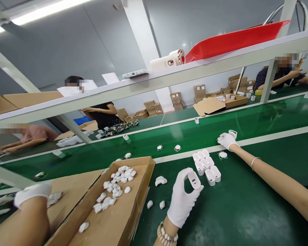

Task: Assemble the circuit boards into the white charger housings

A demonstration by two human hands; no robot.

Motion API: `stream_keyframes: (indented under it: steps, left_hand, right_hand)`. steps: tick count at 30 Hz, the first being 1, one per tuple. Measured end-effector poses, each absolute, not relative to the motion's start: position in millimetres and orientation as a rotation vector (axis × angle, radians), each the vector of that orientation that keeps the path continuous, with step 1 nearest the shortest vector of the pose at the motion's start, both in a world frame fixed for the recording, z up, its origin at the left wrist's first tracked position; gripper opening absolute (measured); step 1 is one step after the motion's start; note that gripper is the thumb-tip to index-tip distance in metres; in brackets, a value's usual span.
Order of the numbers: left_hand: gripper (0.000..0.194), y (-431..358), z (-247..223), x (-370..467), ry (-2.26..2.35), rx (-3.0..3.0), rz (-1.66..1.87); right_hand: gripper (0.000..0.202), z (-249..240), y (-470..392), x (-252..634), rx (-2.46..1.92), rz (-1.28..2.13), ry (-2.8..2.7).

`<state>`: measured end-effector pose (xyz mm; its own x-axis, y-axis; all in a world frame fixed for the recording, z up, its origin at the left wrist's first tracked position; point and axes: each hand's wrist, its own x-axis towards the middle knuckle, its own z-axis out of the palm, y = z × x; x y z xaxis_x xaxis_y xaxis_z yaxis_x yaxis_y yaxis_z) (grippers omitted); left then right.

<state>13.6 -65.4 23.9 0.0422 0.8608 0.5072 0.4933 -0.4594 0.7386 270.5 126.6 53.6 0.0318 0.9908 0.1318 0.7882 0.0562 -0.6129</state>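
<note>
My left hand (181, 198), in a white glove, pinches a white plastic casing (194, 180) between thumb and fingers. The casing's end with two small dark slots faces me. To its right stands a group of similar white casings (204, 163) on the green table. My right hand (226, 141), also gloved, reaches to the belt edge with its fingers curled; what they hold, if anything, is hidden. Another white casing (232, 133) shows just behind that hand. A small green circuit board (222, 155) with a white part on top lies just below it.
A cardboard tray (128, 213) of small white pieces is on the left. Loose white pieces (161, 181) lie beside it. Boards (178, 148) sit on the green belt (143, 145). A co-worker's gloved hand (32, 195) is at lower left. A shelf (195, 68) crosses above; several co-workers sit beyond.
</note>
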Motion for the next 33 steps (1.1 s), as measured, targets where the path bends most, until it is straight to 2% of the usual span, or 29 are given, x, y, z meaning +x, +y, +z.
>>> stream_keyframes:
  steps: [5,10,13,15,19,21,25,28,31,33]
  left_hand:
    - [0.045,-67,30,9,1.391,1.806,1.455]
    - [0.053,-77,52,2,1.222,1.475,1.388]
    - [0.053,-83,61,-1,1.168,1.374,1.342]
    - [0.058,-85,61,-2,1.151,1.345,1.339]
    - [0.064,-86,58,-2,1.122,1.298,1.327]
    - [0.065,-86,56,-3,1.108,1.293,1.325]
    - [0.069,-85,55,-6,1.087,1.311,1.309]
    - [0.067,-83,56,-7,1.071,1.337,1.279]
    - [0.066,-83,58,-7,1.063,1.36,1.283]
    - [0.065,-84,60,-8,1.067,1.374,1.305]
  right_hand:
    - [0.033,73,109,257,-1.312,1.007,-1.627]
    - [0.061,104,53,230,-0.883,1.353,-1.613]
    - [0.063,120,8,220,-0.606,1.581,-1.764]
    - [0.059,127,-17,218,-0.523,1.422,-1.967]
    - [0.05,132,-44,217,-0.567,0.798,-2.267]
    - [0.042,132,-47,216,-0.544,0.67,-2.302]
    - [0.024,130,-46,215,-0.379,0.648,-2.309]
    - [0.02,132,-44,214,-0.308,0.707,-2.282]
    - [0.008,140,-45,210,-0.311,0.748,-2.342]
    - [0.009,148,-47,206,-0.326,0.807,-2.421]
